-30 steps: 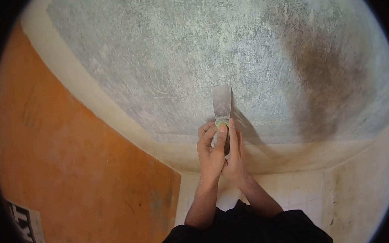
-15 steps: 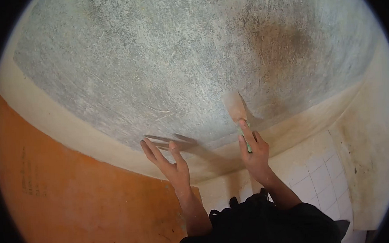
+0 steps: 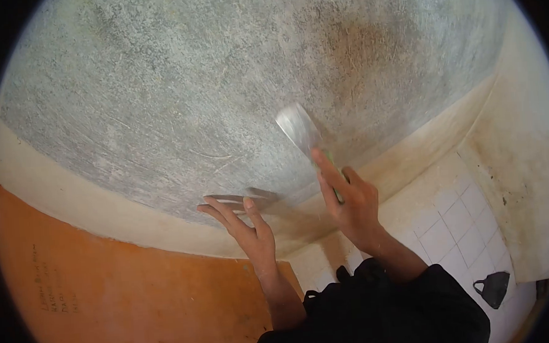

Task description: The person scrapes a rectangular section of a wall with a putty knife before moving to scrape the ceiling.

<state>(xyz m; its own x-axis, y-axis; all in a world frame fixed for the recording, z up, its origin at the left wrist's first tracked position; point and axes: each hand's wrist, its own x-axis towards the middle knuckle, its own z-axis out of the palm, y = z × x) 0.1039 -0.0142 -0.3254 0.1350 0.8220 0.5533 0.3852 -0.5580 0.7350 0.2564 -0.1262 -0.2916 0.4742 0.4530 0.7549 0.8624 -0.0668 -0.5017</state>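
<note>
My right hand [image 3: 354, 198] is closed round the green handle of a scraper [image 3: 298, 128], with its index finger stretched along toward the blade. The wide metal blade shines and points up and left, its edge right at the mottled grey wall [image 3: 208, 88]. Lower and to the left, my left hand [image 3: 248, 229] has its fingers spread, the tips right at the wall's lower part near the cream band. It holds nothing, and its shadow falls on the surface beside the fingers.
A cream border [image 3: 103, 221] runs below the grey surface, with an orange wall [image 3: 144, 296] at lower left bearing handwriting. White tiles [image 3: 458, 236] show at lower right, with a dark bag-like thing [image 3: 493, 289] on them. A brown stain [image 3: 368, 55] marks the grey surface.
My right hand has moved the scraper up and left across the wall, and its blade now catches the light. My left hand stays nearly in place. The view has shifted, revealing the dark bag-like thing.
</note>
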